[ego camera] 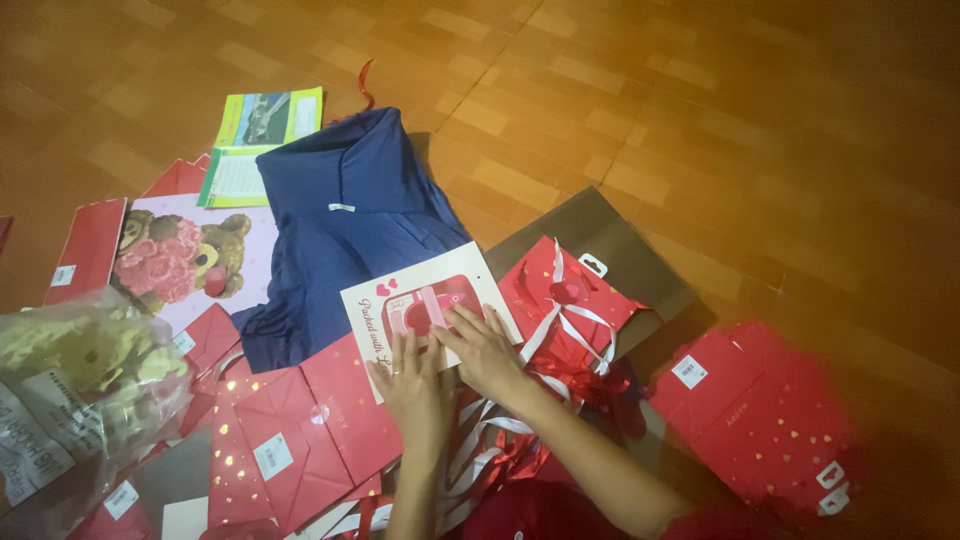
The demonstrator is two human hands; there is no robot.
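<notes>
A white card (pixel 385 298) with a red and pink picture lies on red gift bags on the floor. My left hand (pixel 416 385) rests flat on the card's lower part, fingers spread. My right hand (pixel 489 350) presses on its right side, fingertips on the red picture. Neither hand grips anything. Just right of the card lies a red gift bag (pixel 575 295) with white ribbon handles, on top of a flat brown bag (pixel 620 250). A folded dark blue garment (pixel 345 225) lies just behind the card.
Flat red gift bags with gold hearts (pixel 290 440) lie at the lower left and another (pixel 760 410) at the right. A teddy-bear gift bag (pixel 180 260), a green-yellow booklet (pixel 262 130) and a clear plastic packet (pixel 80 390) lie at the left. The floor is brown tile (pixel 700 120).
</notes>
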